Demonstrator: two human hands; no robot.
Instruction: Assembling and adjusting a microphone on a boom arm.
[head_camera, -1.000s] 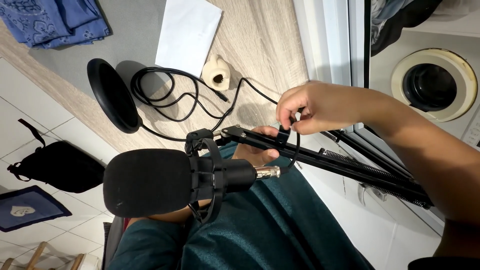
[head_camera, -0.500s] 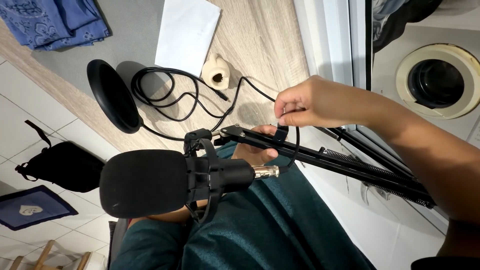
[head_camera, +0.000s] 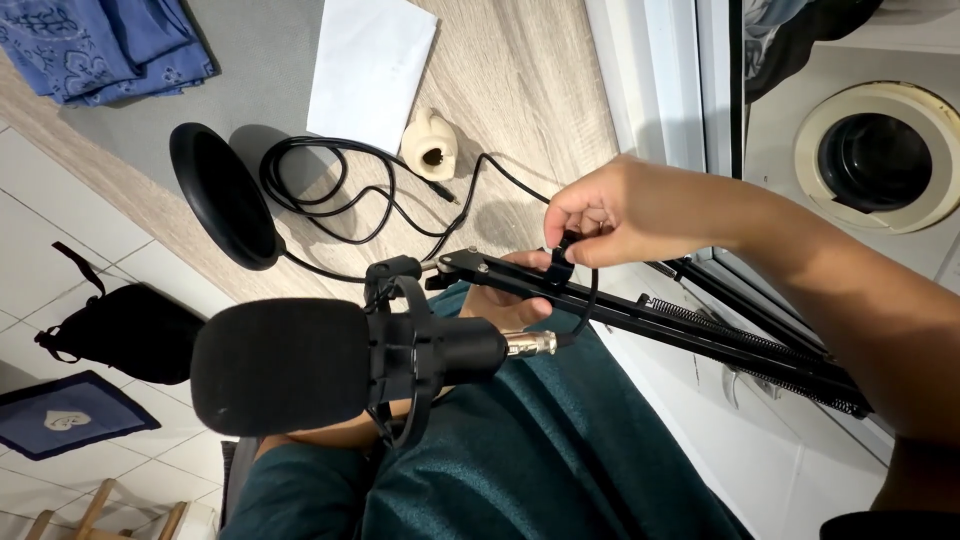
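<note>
Pinching a small black clip (head_camera: 563, 252) on the boom arm (head_camera: 660, 325), your right hand (head_camera: 620, 215) has its grip closed on it; your left hand (head_camera: 510, 300) sits under the arm, grip hidden, just right of the microphone (head_camera: 300, 365).

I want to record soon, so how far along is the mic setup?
Done: the mic sits in its mount on the arm, with a cable plugged in. In hand: the right hand pinches a black clip on the arm; the left hand steadies underneath. Left: the pop filter lies unattached on the desk.
</note>
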